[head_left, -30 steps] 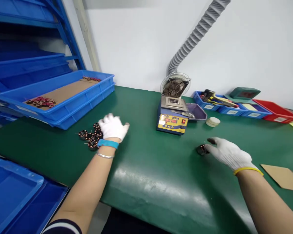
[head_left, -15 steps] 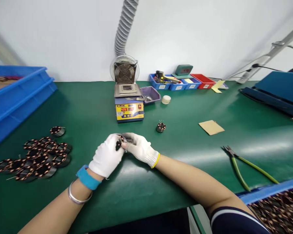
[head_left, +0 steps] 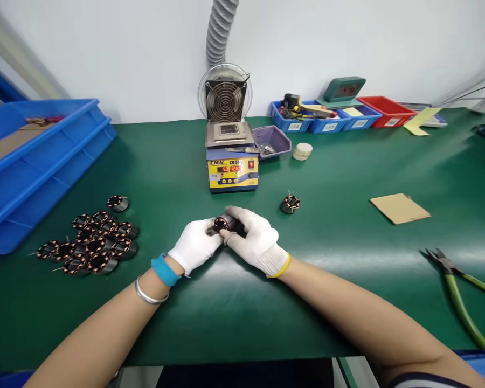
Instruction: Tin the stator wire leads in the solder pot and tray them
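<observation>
A copper-wound motor stator [head_left: 223,223] is between my two gloved hands, in front of the yellow and blue soldering pot [head_left: 233,171]. My right hand [head_left: 254,237] wraps round its right side, thumb at the front. The fingers of my left hand [head_left: 197,245] are closed on its left edge. A single stator [head_left: 291,203] stands on the mat, right of my hands, with thin wires pointing up. Several more stators [head_left: 99,245] form a group on the left.
Blue stacked trays [head_left: 48,167] stand at the left. Behind are a purple tray [head_left: 281,141], a round white container [head_left: 303,150], blue bins [head_left: 295,125] and a red bin [head_left: 388,111]. Cardboard [head_left: 400,208] and green-handled pliers [head_left: 455,293] lie on the right of the green mat [head_left: 234,312].
The view has shifted left. The held stator has turned and shows more of its wound face; my right fingers now wrap further round it, and my hands are slightly farther apart.
</observation>
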A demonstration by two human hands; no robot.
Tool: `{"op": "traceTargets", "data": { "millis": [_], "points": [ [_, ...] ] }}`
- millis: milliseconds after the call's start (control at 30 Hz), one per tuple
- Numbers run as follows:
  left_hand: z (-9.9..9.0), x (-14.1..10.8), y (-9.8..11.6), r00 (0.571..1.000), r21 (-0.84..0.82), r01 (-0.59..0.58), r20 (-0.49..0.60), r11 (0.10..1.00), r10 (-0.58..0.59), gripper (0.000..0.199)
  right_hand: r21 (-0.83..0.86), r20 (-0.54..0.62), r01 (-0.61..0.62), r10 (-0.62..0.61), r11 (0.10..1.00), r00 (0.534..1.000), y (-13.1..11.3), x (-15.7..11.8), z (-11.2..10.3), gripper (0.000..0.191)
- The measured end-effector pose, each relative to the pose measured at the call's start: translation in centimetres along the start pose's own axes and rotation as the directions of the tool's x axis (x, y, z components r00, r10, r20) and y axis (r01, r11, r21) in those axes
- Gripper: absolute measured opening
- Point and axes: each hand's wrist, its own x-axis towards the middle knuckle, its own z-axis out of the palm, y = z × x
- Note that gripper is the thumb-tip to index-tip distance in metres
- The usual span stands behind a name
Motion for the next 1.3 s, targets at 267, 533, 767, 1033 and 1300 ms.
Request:
{"op": "traceTargets", "data": {
  "millis": [267,533,767,1033,1300],
  "points": [
    [-5.7,-1.2,0.1,0.994,-0.391,-0.045,0.077,0.919,0.081,0.031,0.145,-0.091,-0.057,0.07,0.988,0.993,-0.4,0.0,-0.4,0.043],
    [-1.2,-1.5,0.4,0.989,-0.147,-0.126,-0.095,0.981,0.113,0.024,0.139,-0.086,0.005,0.007,0.99,0.996,-0.5,-0.6,-0.1,0.048],
    [-2.5,-1.7,0.1,0.91,-0.257,-0.312,-0.356,0.915,0.211,0.028,0.181,-0.112,-0.003,0.023,0.983,0.993,-0.8,-0.6,-0.2,0.045],
    [-1.1,-3.3,1.7,0.967,-0.32,-0.219,-0.195,0.922,0.162,0.019,0.136,-0.133,0.024,-0.005,0.99,0.991,-0.5,-0.4,0.0,0.046],
    [-0.8,-0.7,-0.8,0.885,-0.359,-0.233,-0.464,0.904,0.044,0.032,0.045,-0.173,0.028,-0.02,0.999,0.985,-0.5,0.7,-1.2,0.047]
  ]
}}
